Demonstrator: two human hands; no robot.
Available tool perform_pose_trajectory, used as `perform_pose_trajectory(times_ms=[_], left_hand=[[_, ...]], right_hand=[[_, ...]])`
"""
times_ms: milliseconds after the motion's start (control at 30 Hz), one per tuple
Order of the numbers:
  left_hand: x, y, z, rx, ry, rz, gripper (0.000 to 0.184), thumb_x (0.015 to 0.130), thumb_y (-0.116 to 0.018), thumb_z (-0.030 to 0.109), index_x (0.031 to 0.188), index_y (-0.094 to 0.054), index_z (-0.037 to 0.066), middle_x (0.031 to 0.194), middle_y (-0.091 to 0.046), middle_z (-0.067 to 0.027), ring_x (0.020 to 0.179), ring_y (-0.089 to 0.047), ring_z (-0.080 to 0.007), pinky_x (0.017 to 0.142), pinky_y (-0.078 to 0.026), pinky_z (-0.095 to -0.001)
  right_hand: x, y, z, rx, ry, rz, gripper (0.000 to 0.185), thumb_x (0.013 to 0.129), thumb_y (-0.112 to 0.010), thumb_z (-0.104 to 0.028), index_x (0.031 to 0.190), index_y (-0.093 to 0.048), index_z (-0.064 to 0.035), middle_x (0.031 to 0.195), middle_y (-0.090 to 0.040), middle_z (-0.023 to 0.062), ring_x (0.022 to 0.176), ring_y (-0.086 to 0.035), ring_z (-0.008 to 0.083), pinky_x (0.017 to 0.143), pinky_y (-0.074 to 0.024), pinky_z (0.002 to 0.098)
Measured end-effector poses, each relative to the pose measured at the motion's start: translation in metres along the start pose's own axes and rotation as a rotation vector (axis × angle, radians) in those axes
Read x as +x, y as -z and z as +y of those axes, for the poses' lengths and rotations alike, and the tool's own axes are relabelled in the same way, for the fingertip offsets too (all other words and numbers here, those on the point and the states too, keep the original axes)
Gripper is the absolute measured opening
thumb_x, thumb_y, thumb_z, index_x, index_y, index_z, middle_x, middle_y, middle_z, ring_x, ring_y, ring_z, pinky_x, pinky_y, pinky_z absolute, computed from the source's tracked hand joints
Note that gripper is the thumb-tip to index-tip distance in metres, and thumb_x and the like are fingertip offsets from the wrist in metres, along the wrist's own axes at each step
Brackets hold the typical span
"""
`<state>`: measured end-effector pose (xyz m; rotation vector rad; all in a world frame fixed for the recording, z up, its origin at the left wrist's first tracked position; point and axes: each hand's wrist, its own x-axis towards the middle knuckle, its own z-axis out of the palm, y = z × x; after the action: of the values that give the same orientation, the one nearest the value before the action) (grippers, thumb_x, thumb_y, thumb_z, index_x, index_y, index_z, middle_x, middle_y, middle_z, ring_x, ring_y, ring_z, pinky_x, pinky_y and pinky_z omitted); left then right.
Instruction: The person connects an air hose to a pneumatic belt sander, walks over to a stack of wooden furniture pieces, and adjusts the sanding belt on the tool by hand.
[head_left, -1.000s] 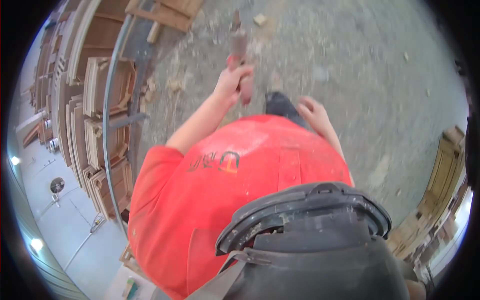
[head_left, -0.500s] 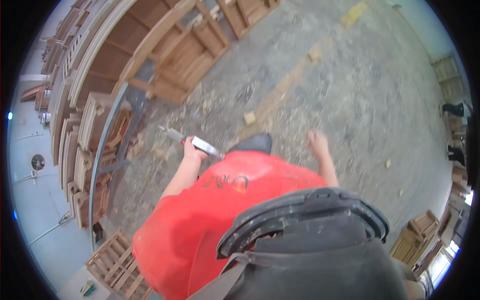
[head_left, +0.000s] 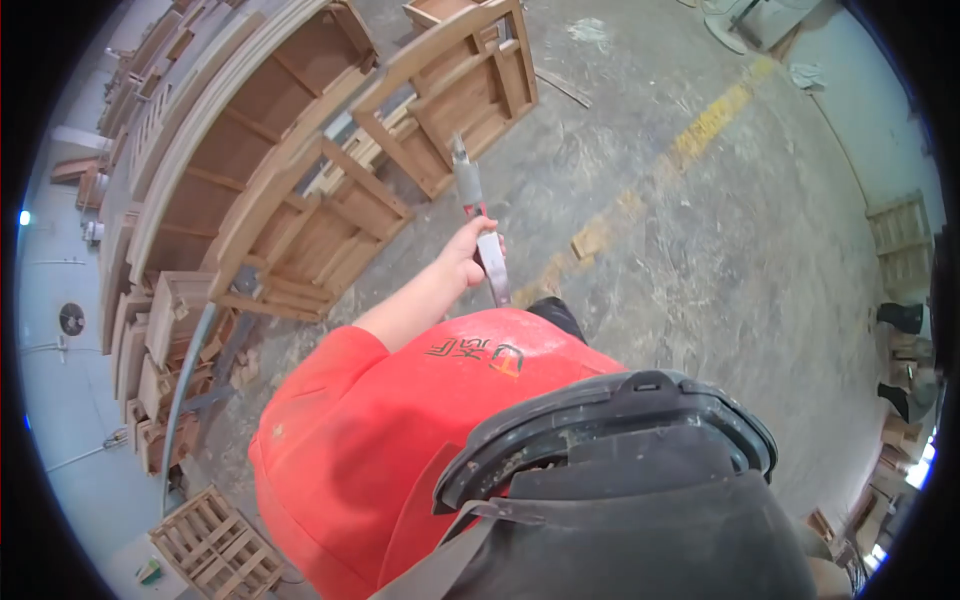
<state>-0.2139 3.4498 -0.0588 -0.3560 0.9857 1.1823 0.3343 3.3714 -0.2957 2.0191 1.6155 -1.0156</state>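
My left hand [head_left: 470, 252] is wrapped around a hand-held tool with a grey barrel [head_left: 467, 180], a pointed tip, a red band and a silver-white lower part [head_left: 493, 262]. The tip points away from me, toward the wooden frames. Its exact kind I cannot make out. The hand is in front of my red shirt [head_left: 400, 390], and the tool's lower end reaches near the shirt's edge. My right hand is out of view. A wooden panel frame [head_left: 460, 100] stands beyond the tool's tip, apart from it.
More wooden frames [head_left: 310, 235] and stacked panels [head_left: 235, 130] line the left side. A slatted wooden pallet [head_left: 215, 550] lies at lower left. A small wood block [head_left: 590, 240] is on the concrete floor near a worn yellow line [head_left: 700, 135]. Dark boots [head_left: 900, 318] show at the right edge.
My left hand has moved up and right in view with the tool, which now points forward instead of left. My right hand has gone out of view. The frames appear nearer.
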Motion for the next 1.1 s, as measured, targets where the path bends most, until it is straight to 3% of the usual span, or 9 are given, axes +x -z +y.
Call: perform_pose_trajectory(times_ms=[133, 233, 433, 467, 500, 600, 767, 933, 1100], left_hand=[[0.029, -0.07, 0.049, -0.065, 0.043, 0.112, 0.023, 0.073, -0.069, 0.021, 0.085, -0.054, 0.008, 0.078, -0.059, -0.0096, 0.071, -0.057, -0.0265, 0.069, -0.049, -0.0429], [0.079, -0.115, 0.096, -0.243, 0.003, 0.079, 0.023, 0.072, -0.069, 0.02, 0.086, -0.054, 0.01, 0.077, -0.058, -0.009, 0.068, -0.057, -0.0261, 0.067, -0.049, -0.0424], [0.233, -0.175, 0.212, -0.298, -0.246, 0.207, 0.023, 0.072, -0.069, 0.017, 0.089, -0.053, 0.013, 0.075, -0.056, -0.0073, 0.065, -0.056, -0.0242, 0.062, -0.049, -0.0388], [0.268, -0.196, 0.24, -0.269, -0.297, 0.218, 0.022, 0.073, -0.068, 0.017, 0.089, -0.053, 0.013, 0.075, -0.056, -0.0065, 0.064, -0.056, -0.0233, 0.06, -0.049, -0.0372], [0.272, -0.246, 0.267, -0.303, -0.415, 0.276, 0.017, 0.076, -0.066, 0.019, 0.087, -0.054, 0.014, 0.07, -0.055, -0.0053, 0.061, -0.055, -0.0214, 0.055, -0.049, -0.0348], [0.325, -0.32, 0.337, -0.283, -0.359, -0.005, 0.016, 0.079, -0.066, 0.022, 0.079, -0.054, 0.011, 0.069, -0.058, -0.0066, 0.064, -0.058, -0.0195, 0.057, -0.05, -0.0334], [0.386, -0.444, 0.454, -0.106, -0.541, -0.043, 0.056, 0.077, -0.066, 0.006, 0.123, -0.035, 0.016, 0.093, -0.062, -0.0108, 0.071, -0.061, -0.0203, 0.068, -0.054, -0.0357], [0.489, -0.511, 0.542, -0.033, -0.74, 0.036, 0.05, 0.079, -0.061, 0.002, 0.121, -0.038, 0.017, 0.103, -0.057, -0.0126, 0.079, -0.061, -0.02, 0.066, -0.054, -0.0351], [0.581, -0.567, 0.606, -0.242, -0.781, 0.323, 0.043, 0.072, -0.067, 0.0, 0.108, -0.045, 0.011, 0.081, -0.057, -0.0078, 0.059, -0.058, -0.0195, 0.051, -0.052, -0.036]], right_hand=[[0.129, 0.13, -0.068, -0.098, 0.17, 0.138, 0.036, 0.084, -0.055, -0.035, 0.078, -0.064, -0.0001, 0.068, -0.061, 0.0192, 0.068, -0.063, 0.0313, 0.068, -0.0475, 0.0435], [0.244, 0.254, -0.17, -0.172, 0.66, 0.574, 0.038, 0.084, -0.054, -0.034, 0.073, -0.065, 0.0003, 0.064, -0.061, 0.0196, 0.066, -0.062, 0.0326, 0.067, -0.047, 0.0442], [0.353, 0.512, -0.457, 0.171, 0.602, 0.448, 0.036, 0.075, -0.062, -0.029, 0.057, -0.056, 0.0016, 0.054, -0.056, 0.0184, 0.05, -0.055, 0.0302, 0.056, -0.0435, 0.0428], [0.427, 0.503, -0.447, 0.11, 0.681, 0.594, 0.034, 0.073, -0.066, -0.03, 0.061, -0.059, 0.001, 0.059, -0.06, 0.019, 0.055, -0.059, 0.0311, 0.058, -0.0457, 0.0427], [0.438, 0.52, -0.455, 0.036, 0.5, 0.419, 0.025, 0.075, -0.064, -0.027, 0.066, -0.063, -0.0029, 0.059, -0.062, 0.0071, 0.056, -0.058, 0.016, 0.06, -0.0494, 0.0342], [0.472, 0.535, -0.447, -0.008, 0.32, 0.156, 0.023, 0.076, -0.065, -0.026, 0.074, -0.064, -0.0028, 0.064, -0.063, 0.0086, 0.063, -0.061, 0.0136, 0.062, -0.0507, 0.0336], [0.612, 0.614, -0.493, -0.136, 0.278, 0.01, 0.021, 0.077, -0.065, -0.024, 0.08, -0.064, -0.0031, 0.064, -0.064, 0.0097, 0.062, -0.062, 0.017, 0.06, -0.0502, 0.0347], [0.793, 0.725, -0.572, -0.279, 0.361, -0.017, 0.02, 0.078, -0.065, -0.022, 0.086, -0.065, -0.0034, 0.065, -0.064, 0.0108, 0.06, -0.062, 0.0205, 0.057, -0.0496, 0.0358], [1.031, 0.877, -0.663, -0.803, 0.759, 0.104, 0.021, 0.078, -0.064, -0.02, 0.091, -0.065, -0.0037, 0.065, -0.064, 0.012, 0.059, -0.062, 0.024, 0.054, -0.049, 0.0369]])
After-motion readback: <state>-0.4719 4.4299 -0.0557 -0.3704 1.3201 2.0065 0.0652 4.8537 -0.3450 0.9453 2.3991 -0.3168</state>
